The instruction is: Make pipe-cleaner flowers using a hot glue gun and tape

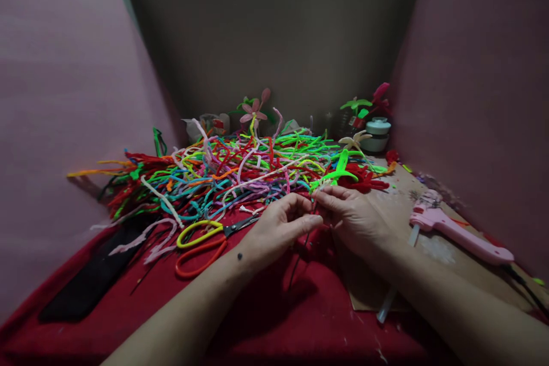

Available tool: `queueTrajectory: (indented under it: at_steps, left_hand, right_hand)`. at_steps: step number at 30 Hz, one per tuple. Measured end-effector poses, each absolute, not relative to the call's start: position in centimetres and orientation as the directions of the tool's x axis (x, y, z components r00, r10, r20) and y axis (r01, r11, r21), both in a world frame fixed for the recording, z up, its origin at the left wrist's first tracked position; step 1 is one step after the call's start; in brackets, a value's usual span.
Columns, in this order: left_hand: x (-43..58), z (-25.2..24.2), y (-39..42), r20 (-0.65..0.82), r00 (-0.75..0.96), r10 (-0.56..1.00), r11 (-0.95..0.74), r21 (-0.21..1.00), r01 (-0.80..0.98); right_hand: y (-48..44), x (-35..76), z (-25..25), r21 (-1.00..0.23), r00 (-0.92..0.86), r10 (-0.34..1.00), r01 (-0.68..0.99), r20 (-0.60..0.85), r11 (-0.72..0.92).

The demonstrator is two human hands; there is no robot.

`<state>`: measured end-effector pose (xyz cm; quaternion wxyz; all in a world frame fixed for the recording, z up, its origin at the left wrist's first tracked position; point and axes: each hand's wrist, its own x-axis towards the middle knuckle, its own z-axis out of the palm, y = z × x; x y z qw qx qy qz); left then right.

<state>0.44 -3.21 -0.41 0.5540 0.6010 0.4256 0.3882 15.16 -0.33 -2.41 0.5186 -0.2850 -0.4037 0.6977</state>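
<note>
A bright green pipe-cleaner flower (pixel 342 170) with long petals stands just above my fingertips. Its pale base meets a thin dark stem (pixel 295 266), which hangs down between my hands toward the red cloth. My right hand (pixel 355 220) pinches the flower just under its base. Thumb and curled fingers of my left hand (pixel 285 226) close at the stem from the other side; the exact contact is partly hidden. Left of that wrist lie scissors (pixel 201 243) with one yellow and one red handle loop, their blades partly behind my left hand.
A large heap of coloured pipe cleaners (pixel 240 171) spreads behind my hands. At right, a pink glue gun (pixel 461 229) with a clear stick rests on a brown board (pixel 377 206). A black flat object (pixel 92 274) lies left. Finished-looking flowers and a lidded jar (pixel 377 134) stand behind.
</note>
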Motion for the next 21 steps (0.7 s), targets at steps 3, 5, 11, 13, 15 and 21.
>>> queueTrajectory:
  at_steps: [3,5,11,13,15,21]
  left_hand:
    - [1.1,-0.8,-3.4,0.016,0.288,0.958,-0.055,0.99,0.129]
    - [1.3,-1.0,-3.5,0.057,0.249,0.967,-0.102,0.98,0.173]
    - [1.4,-0.7,-4.1,0.056,0.238,0.97,-0.115,0.964,0.239]
    - [1.5,-0.6,-4.3,0.037,0.209,0.977,-0.09,0.965,0.248]
    - [1.6,-0.4,-4.4,0.046,0.175,0.984,-0.09,0.964,0.251]
    - [0.4,0.0,-3.2,0.001,0.133,0.991,-0.005,1.0,0.026]
  right_hand:
    - [-0.8,14.7,-2.6,-0.865,-0.315,0.949,-0.481,0.02,-0.142]
    - [-1.0,14.5,-2.7,-0.873,-0.318,0.947,-0.472,0.037,-0.125]
    - [-0.8,14.4,-2.9,-0.865,-0.345,0.937,-0.485,0.055,-0.128]
    - [-0.9,14.2,-2.9,-0.863,-0.332,0.942,-0.49,0.057,-0.121]
    - [-1.0,14.1,-2.8,-0.876,-0.321,0.943,-0.475,0.084,-0.084]
    - [0.7,16.8,-1.2,-0.961,-0.254,0.957,-0.269,0.138,0.067]
